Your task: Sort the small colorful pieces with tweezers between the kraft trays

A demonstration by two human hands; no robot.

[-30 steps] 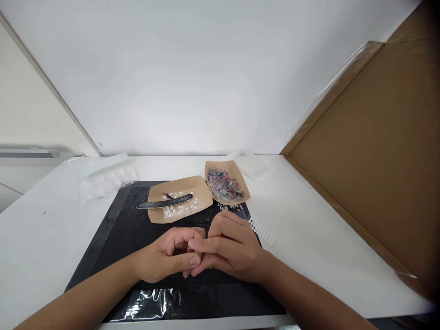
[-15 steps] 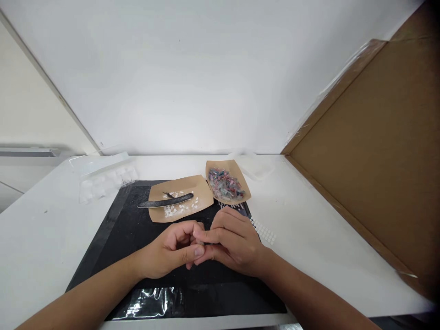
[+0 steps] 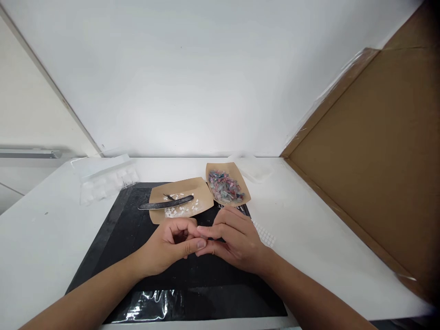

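Over the black mat (image 3: 113, 256), my left hand (image 3: 168, 247) and my right hand (image 3: 237, 238) meet at their fingertips. Both are closed in a pinch. Whatever lies between the fingers is too small and hidden to name. Just beyond them stands a brown paper tray (image 3: 199, 185) with small white bits (image 3: 178, 208) in it. A dark, slightly curved nail file (image 3: 167, 202) rests across this tray, its left end over the rim.
Behind my right hand, a second paper tray (image 3: 235, 170) holds a heap of small glossy coloured pieces (image 3: 225, 185). A sheet of white dots (image 3: 264, 234) lies to its right. Clear plastic packaging (image 3: 106, 178) sits back left. A cardboard panel (image 3: 371, 160) rises on the right.
My fingertips have shifted slightly, and my left thumb now lies closer against the right fingers. A bit of something between them showed before and is now covered. The trays and file stay put.
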